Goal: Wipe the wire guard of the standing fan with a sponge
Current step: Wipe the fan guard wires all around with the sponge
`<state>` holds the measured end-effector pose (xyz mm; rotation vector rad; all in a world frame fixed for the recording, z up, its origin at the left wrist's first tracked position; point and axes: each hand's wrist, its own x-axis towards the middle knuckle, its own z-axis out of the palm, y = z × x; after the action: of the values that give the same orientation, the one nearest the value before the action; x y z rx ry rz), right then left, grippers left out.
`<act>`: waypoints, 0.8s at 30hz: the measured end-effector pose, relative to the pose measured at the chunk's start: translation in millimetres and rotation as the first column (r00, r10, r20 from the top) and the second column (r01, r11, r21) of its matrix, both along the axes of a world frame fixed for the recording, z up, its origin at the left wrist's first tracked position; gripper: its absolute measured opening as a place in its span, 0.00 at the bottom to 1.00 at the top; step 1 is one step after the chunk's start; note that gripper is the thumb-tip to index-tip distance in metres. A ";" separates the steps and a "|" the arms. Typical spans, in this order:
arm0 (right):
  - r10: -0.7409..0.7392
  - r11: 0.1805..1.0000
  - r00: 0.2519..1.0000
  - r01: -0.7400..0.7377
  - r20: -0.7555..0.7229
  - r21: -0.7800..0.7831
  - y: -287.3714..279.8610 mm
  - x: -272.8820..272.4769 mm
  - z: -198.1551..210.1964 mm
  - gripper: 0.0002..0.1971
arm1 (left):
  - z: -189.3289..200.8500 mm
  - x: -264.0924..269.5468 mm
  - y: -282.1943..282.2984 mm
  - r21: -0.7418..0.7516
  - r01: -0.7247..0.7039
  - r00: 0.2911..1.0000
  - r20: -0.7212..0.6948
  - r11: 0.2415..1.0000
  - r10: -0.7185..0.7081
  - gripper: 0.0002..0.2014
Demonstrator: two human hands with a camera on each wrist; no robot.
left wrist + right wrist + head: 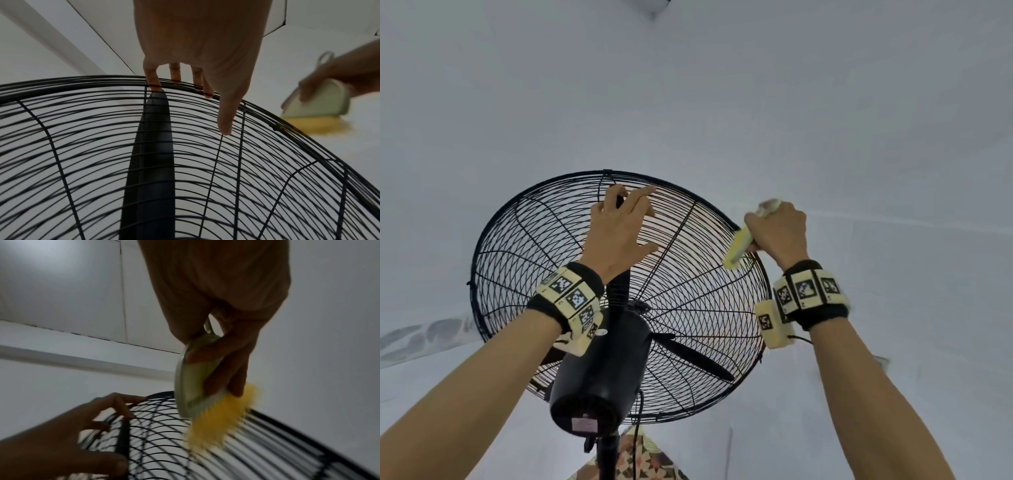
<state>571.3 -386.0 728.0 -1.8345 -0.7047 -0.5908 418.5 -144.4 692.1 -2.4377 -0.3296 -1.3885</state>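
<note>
The black standing fan faces away from me, and its round wire guard (524, 240) fills the middle of the head view. My left hand (625, 216) holds the guard's top, fingertips hooked between the wires (61, 129) and thumb lying along them. My right hand (779, 233) grips a sponge tool (738, 250) with a pale green holder and a yellow pad. The yellow pad (216, 421) presses on the guard's upper right rim (277, 443). In the left wrist view the sponge (320, 113) is blurred at the right.
The black motor housing (602, 370) juts toward me below my left wrist, on a black pole (606, 459). A dark blade (152, 162) stands inside the guard under my left fingers. A white wall and ceiling lie behind. Patterned cloth (650, 462) shows at the bottom.
</note>
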 end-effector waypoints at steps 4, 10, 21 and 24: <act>0.353 0.902 0.935 -0.333 -0.028 0.275 26.8 -22.8 13.1 0.20 | -0.2 -0.5 0.2 -0.004 0.016 1.000 0.003 1.000 -0.016 0.33; 0.103 0.991 0.986 -0.091 -0.129 0.098 1.1 6.1 -4.2 0.15 | -0.6 -2.1 0.5 0.003 0.006 1.000 0.010 1.000 -0.006 0.32; 0.229 0.957 0.972 -0.216 -0.048 0.194 25.2 -10.9 0.6 0.21 | -1.9 -2.1 2.5 0.010 0.022 1.000 0.005 1.000 -0.022 0.32; -0.019 1.000 0.995 0.020 -0.098 0.004 -3.1 12.1 -31.5 0.20 | -2.3 -2.9 1.4 0.001 0.009 1.000 0.004 1.000 -0.009 0.32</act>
<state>583.3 -389.0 696.5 -1.8539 -0.6201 -0.5112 415.7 -143.0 689.8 -2.4390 -0.3197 -1.3974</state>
